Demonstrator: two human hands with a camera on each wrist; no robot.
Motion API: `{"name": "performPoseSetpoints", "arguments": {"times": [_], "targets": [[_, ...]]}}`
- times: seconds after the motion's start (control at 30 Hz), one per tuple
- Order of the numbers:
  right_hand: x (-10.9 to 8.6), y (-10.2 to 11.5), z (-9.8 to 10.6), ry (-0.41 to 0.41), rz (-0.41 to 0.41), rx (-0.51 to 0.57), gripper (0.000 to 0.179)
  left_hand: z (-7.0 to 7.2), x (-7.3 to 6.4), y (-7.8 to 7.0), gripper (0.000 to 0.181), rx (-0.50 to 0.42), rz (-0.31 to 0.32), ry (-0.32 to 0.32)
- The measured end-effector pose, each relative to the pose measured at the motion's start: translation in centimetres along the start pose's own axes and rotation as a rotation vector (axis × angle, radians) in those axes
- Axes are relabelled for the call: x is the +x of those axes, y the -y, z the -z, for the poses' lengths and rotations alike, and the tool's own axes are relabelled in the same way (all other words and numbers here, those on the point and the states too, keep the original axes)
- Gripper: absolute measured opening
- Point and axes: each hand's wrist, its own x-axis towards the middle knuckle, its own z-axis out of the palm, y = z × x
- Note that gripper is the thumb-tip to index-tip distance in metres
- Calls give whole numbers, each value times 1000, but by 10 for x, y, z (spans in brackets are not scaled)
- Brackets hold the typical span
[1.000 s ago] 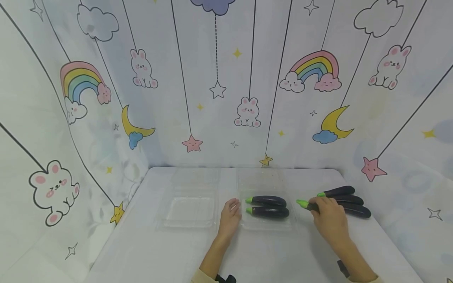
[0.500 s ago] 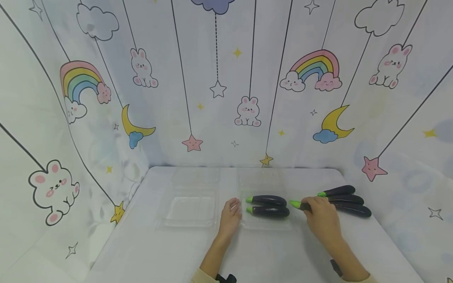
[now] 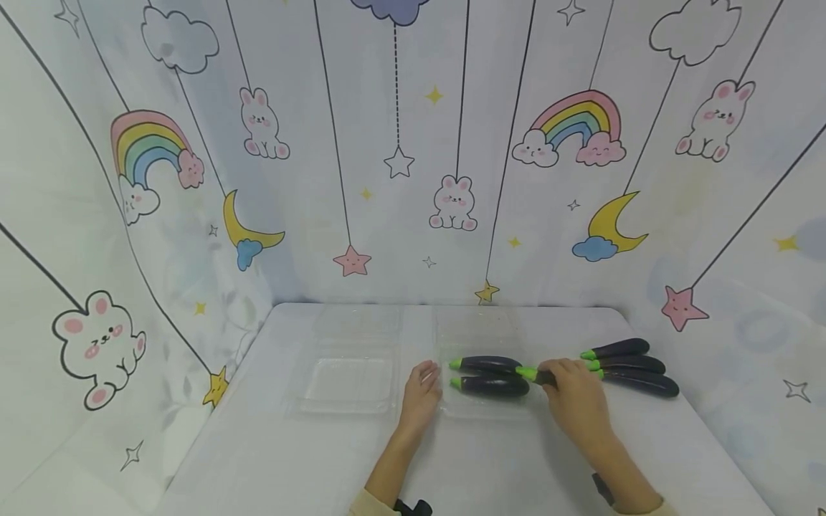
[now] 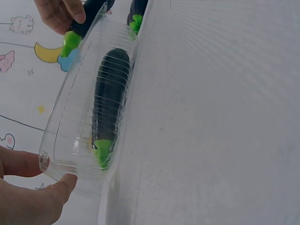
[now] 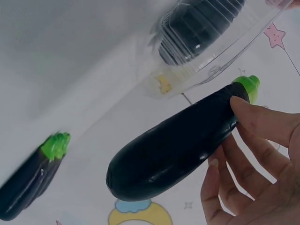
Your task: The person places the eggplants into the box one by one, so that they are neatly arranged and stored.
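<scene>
My right hand [image 3: 577, 401] pinches a dark purple eggplant [image 5: 173, 145] near its green stem end, thumb on one side and fingers on the other. The stem points left, toward the hinged clear plastic container [image 3: 485, 411], and overlaps its right side in the head view. Inside that container lie two eggplants, a rear one [image 3: 490, 364] and a front one [image 3: 493, 386], stems to the left. At the container's left end, my left hand [image 3: 421, 398] holds the corner of the rim between thumb and finger, as the left wrist view shows.
A second clear container [image 3: 348, 413] stands with its lid open on the left of the white table [image 3: 310, 459]. Several eggplants [image 3: 635, 382] lie together at the right, stems to the left. A patterned cloth [image 3: 400, 107] hangs behind.
My right hand has carried the eggplant leftward, away from the group on the right, until its stem reaches the container. My left hand has stayed at the container's left end.
</scene>
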Motion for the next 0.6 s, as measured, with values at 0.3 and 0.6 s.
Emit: {"name": "performPoseSetpoints", "arguments": {"times": [0.3,0.6], "targets": [[0,9,-8,10,14,20,36,1,-2,-1,51,-19,-5,10],[2,20,-12,102,-19,17,37,-1,-2,-2,53,-40,-11,13]]}}
